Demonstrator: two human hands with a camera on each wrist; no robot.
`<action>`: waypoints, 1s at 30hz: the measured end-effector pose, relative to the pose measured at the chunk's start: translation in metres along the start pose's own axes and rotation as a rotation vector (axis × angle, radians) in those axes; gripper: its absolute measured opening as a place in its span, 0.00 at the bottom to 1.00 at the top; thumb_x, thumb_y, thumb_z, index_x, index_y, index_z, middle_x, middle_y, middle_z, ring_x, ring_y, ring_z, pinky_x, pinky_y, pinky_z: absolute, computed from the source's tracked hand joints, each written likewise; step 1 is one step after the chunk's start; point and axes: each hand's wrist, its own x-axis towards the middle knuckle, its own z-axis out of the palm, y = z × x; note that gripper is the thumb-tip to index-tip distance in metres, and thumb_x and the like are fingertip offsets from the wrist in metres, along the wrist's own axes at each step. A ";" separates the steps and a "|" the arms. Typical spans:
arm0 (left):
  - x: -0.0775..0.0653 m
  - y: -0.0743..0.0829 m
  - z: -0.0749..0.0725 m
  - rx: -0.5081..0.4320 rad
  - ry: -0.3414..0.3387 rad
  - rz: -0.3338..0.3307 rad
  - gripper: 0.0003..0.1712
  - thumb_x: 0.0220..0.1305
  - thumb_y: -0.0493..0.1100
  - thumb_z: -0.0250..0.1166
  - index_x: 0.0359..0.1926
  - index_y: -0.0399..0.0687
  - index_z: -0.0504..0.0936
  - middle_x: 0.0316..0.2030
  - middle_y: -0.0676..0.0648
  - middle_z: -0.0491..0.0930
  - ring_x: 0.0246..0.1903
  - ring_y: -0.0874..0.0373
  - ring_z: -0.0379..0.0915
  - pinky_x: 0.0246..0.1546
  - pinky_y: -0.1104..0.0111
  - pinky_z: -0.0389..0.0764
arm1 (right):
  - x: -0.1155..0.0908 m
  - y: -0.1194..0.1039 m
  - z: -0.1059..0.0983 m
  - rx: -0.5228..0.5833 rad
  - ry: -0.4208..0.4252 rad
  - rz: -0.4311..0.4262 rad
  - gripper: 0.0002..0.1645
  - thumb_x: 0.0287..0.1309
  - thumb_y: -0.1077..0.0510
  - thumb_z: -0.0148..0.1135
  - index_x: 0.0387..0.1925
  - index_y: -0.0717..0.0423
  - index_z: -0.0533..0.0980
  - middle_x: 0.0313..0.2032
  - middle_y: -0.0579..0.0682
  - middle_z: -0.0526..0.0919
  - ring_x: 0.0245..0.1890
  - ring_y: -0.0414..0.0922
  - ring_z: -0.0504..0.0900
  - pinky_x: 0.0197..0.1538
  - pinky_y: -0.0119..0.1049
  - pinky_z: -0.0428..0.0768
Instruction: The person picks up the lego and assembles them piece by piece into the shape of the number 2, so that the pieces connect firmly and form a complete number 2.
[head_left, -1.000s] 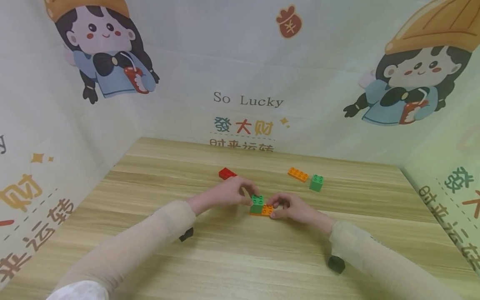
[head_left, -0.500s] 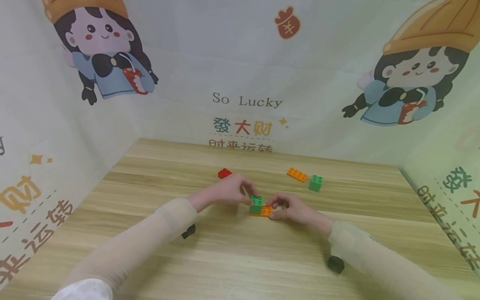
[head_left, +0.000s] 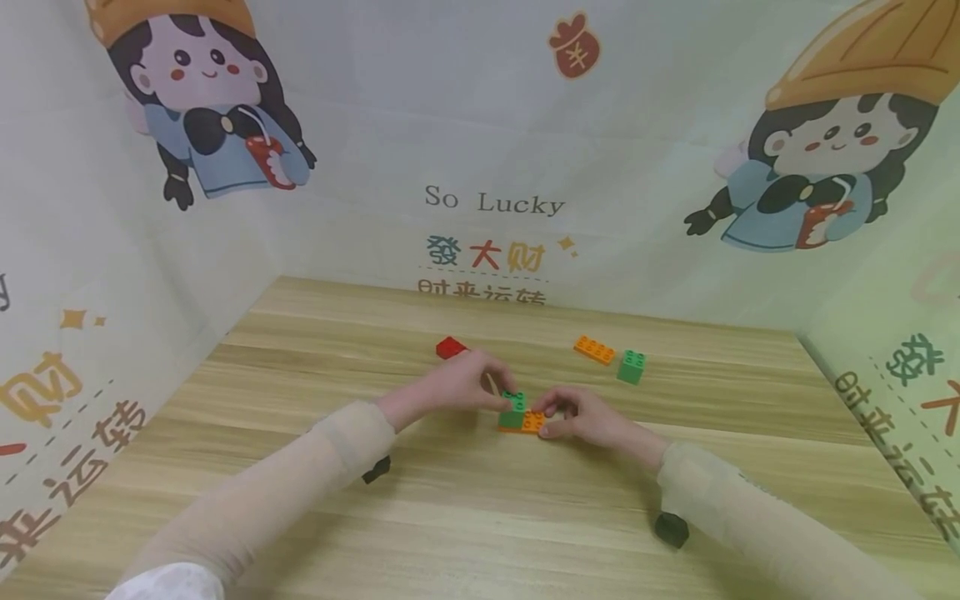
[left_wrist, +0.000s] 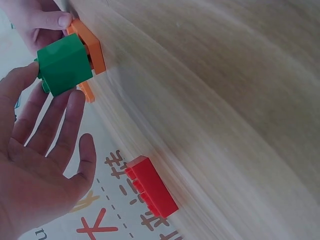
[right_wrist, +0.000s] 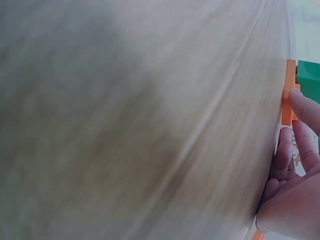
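A green building brick (head_left: 512, 419) sits over one end of a flat orange brick (head_left: 534, 423) on the table. In the left wrist view a thin dark gap shows between the green brick (left_wrist: 64, 65) and the orange brick (left_wrist: 92, 47). My left hand (head_left: 467, 381) pinches the green brick, its thumb at the studded top and fingertips on the side. From the right, my right hand (head_left: 588, 417) grips the orange brick's free end between thumb and fingers. In the right wrist view that thumb lies against the orange brick (right_wrist: 289, 95).
Behind my left hand lies a red brick (head_left: 450, 347), partly hidden in the head view. Farther back on the right are another flat orange brick (head_left: 595, 349) and a second green brick (head_left: 632, 367). A printed cloth (head_left: 495, 150) surrounds the wooden table (head_left: 480, 517).
My left thumb has shifted slightly onto the top of the green brick. My right hand and the bricks stay in place.
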 end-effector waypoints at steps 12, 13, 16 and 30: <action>0.000 0.000 0.002 0.011 -0.014 0.008 0.08 0.58 0.44 0.73 0.39 0.51 0.87 0.35 0.54 0.87 0.34 0.66 0.79 0.41 0.74 0.82 | -0.003 -0.001 0.002 0.004 -0.011 0.012 0.21 0.56 0.58 0.70 0.50 0.60 0.78 0.46 0.60 0.81 0.32 0.42 0.69 0.34 0.27 0.67; 0.000 0.000 0.002 0.013 -0.015 0.005 0.08 0.58 0.44 0.73 0.39 0.52 0.87 0.36 0.54 0.87 0.34 0.66 0.80 0.41 0.74 0.82 | -0.003 -0.001 0.002 0.003 -0.010 0.011 0.21 0.56 0.58 0.70 0.50 0.60 0.78 0.46 0.60 0.81 0.33 0.42 0.69 0.34 0.27 0.67; 0.000 0.001 0.001 0.009 -0.018 -0.004 0.08 0.57 0.44 0.73 0.39 0.52 0.87 0.36 0.54 0.87 0.35 0.65 0.80 0.42 0.73 0.82 | -0.002 -0.001 0.002 0.003 -0.008 0.012 0.21 0.55 0.58 0.70 0.50 0.60 0.78 0.45 0.59 0.81 0.33 0.42 0.69 0.35 0.27 0.67; 0.001 -0.001 0.001 -0.039 -0.022 -0.024 0.08 0.57 0.43 0.73 0.38 0.50 0.87 0.36 0.53 0.88 0.36 0.64 0.81 0.43 0.72 0.83 | 0.000 -0.002 -0.001 -0.002 -0.011 0.020 0.21 0.56 0.57 0.70 0.50 0.60 0.78 0.45 0.58 0.81 0.33 0.42 0.69 0.35 0.28 0.68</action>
